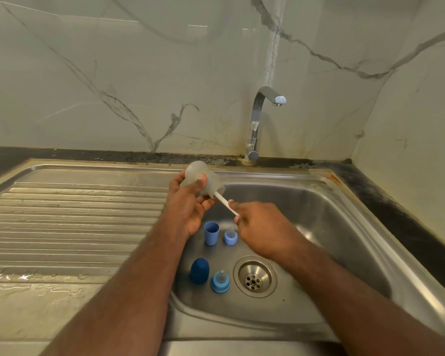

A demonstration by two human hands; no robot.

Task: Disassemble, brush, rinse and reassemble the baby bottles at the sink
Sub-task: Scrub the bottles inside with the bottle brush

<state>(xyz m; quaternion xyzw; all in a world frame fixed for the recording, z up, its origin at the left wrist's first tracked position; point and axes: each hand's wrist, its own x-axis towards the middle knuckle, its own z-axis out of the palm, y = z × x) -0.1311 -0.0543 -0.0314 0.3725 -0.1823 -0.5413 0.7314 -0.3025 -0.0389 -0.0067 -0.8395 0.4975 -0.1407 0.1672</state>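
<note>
Marble-veined wall panels backed a stainless sink (344,222) set in a dark counter. Clear bottle body (202,179) was held tilted over the basin's rear-left corner, base up and away, mouth pointing down-right. Left hand (188,204) gripped it: fingers curled round the body, thumb pressed on the side facing the camera. White brush handle (226,205) ran out of the bottle mouth; the brush head was inside and not clearly readable through the frosted plastic. Right hand (262,227) pinched the handle's lower end between its fingertips; slight motion blur there, so exact finger layout couldn't be told.

On the basin floor below the hands: light blue cap (211,233) standing open end up, a light blue collar with nipple (230,237) just beside it on the right. Nearer the camera, a dark blue cap (199,270) dome up, then a blue collar with nipple (220,280) next to it. Drain strainer (254,276) sat right of those. Chrome tap (257,124) stood at the rear, no water visible. Ribbed drainboard (75,222) lay to the left, wet near the front edge.
</note>
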